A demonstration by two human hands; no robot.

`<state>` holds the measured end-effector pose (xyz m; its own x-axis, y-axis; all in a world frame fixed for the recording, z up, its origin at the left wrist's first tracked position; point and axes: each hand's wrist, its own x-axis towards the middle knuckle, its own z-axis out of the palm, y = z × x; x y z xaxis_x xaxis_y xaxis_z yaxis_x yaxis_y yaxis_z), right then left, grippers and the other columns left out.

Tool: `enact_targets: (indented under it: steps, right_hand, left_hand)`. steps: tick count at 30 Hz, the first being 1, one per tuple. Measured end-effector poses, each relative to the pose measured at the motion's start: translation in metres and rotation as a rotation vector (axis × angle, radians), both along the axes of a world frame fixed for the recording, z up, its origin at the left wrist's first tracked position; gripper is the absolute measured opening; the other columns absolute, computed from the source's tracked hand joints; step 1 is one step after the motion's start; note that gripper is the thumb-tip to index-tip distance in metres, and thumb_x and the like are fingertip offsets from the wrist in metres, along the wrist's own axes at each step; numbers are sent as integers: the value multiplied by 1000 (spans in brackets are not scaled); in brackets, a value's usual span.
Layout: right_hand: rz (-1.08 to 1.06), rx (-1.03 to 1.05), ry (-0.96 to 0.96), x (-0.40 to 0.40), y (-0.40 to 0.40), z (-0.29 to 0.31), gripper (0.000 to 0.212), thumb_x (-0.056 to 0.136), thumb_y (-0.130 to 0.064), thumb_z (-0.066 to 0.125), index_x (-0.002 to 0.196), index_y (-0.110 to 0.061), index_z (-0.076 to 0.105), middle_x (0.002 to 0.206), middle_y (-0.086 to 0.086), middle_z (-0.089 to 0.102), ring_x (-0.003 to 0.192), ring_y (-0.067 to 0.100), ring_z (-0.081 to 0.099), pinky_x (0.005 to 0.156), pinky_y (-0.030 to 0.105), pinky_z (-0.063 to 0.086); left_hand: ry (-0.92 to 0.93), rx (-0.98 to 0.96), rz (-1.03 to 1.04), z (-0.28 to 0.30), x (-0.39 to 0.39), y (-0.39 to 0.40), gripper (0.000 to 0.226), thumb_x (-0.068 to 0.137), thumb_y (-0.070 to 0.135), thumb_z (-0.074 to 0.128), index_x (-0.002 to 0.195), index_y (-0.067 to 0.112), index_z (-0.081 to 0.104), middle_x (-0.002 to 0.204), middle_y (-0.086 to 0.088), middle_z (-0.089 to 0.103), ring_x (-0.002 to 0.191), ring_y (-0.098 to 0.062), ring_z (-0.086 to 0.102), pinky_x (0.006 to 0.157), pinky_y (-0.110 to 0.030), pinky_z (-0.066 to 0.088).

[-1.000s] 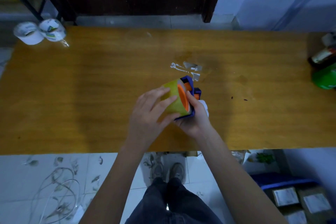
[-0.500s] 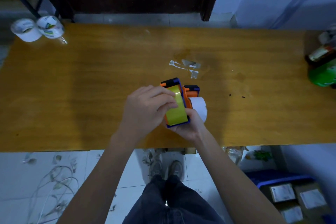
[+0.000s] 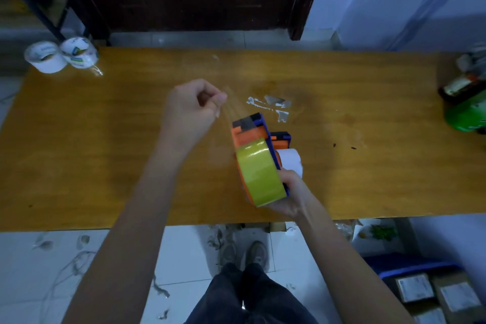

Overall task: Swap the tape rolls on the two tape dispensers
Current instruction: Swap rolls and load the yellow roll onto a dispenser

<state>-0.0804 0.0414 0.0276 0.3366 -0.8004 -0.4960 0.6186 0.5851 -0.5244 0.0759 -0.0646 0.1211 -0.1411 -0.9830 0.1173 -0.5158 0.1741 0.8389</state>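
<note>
Nearest the wearer, the right hand [image 3: 290,196] is seen clamped around the rear of the tape dispenser [image 3: 259,150], an orange and blue plastic frame held just above the near edge of the desk [image 3: 105,166]. A yellow tape roll [image 3: 259,171] is seated on the dispenser's hub, with its glossy outer face turned upward. Just beyond it, a second dispenser [image 3: 281,139] carrying a white tape roll [image 3: 290,162] is partly hidden, and whether it rests on the desk cannot be told. Farther out, the left hand [image 3: 190,110] is pinched shut on the free end of a clear strip of tape [image 3: 232,109], which is stretched taut from the fingertips down to the dispenser's front. The strip is judged to be thin, limp and sticky on one face, liable to curl back on itself or cling to skin, so it is best held at its very tip. The roll is judged light and stiff; a grip across its flat sides would be surer than one on its slick rim. The toothed cutter at the dispenser's front should be avoided. Beyond, scraps of tape [image 3: 271,105] are stuck to the desk. At the far left corner, two spare rolls [image 3: 61,56] stand side by side, touching.
</note>
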Motion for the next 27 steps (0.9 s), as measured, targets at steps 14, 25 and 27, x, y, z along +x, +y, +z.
enact_targets:
  steps: [14, 25, 27]
  right_hand:
    - [318, -111, 286, -24, 3, 7, 30, 77, -4, 56, 85, -24, 76, 69, -4, 74, 63, 8, 70, 53, 22, 56]
    - [382, -141, 260, -18, 11, 27, 37, 79, 3, 49, 82, -23, 75, 67, -9, 74, 63, 2, 69, 55, 17, 55]
    - [392, -145, 262, -16, 12, 32, 31, 79, 3, 49, 87, -20, 68, 69, -9, 75, 65, 3, 70, 56, 16, 54]
  left_hand:
    - [-43, 189, -63, 11, 22, -26, 17, 79, 20, 72, 64, 27, 68, 61, 6, 65, 59, -11, 62, 64, -32, 55]
    - [-34, 166, -142, 26, 11, -35, 17, 79, 19, 71, 65, 27, 68, 60, 6, 64, 50, 5, 58, 51, -9, 49]
    - [-50, 169, -158, 27, 7, -37, 17, 78, 21, 72, 63, 28, 67, 60, 7, 65, 52, 3, 60, 52, -11, 48]
